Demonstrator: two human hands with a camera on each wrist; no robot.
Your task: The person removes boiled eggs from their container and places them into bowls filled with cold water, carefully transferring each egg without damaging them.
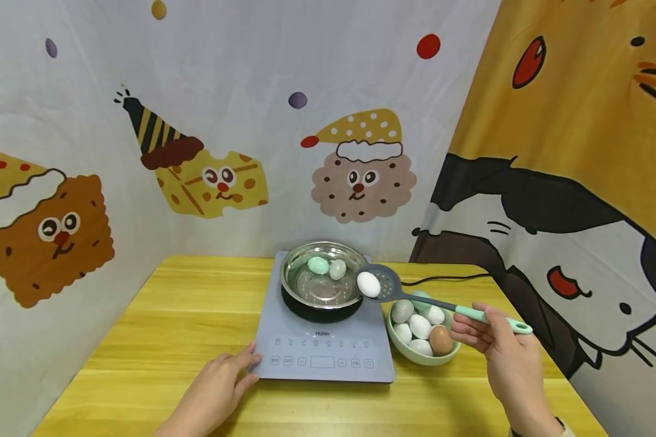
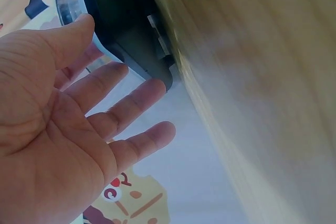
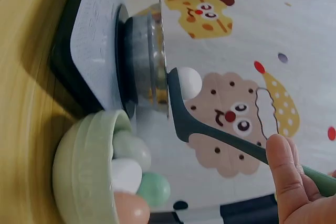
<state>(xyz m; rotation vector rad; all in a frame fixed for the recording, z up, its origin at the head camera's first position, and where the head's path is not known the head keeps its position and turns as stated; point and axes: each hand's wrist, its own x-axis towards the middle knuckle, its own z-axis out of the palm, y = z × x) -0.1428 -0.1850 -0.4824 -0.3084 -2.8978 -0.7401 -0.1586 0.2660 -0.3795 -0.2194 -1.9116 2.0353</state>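
My right hand grips the mint-green handle of a grey slotted spoon. A white egg lies in the spoon's bowl, which is level with the right rim of a steel pot. Inside the pot are a mint-green egg and a pale grey egg. The pot stands on a Haier induction cooker. At the cooker's front left corner, my left hand rests with its fingers loosely extended; in the left wrist view its fingertips are right at the cooker's edge.
To the right of the cooker, a pale green bowl holds several eggs, mostly white, with a brown egg at the front. A black cord runs along the back of the wooden table. Behind hangs a cartoon-printed cloth.
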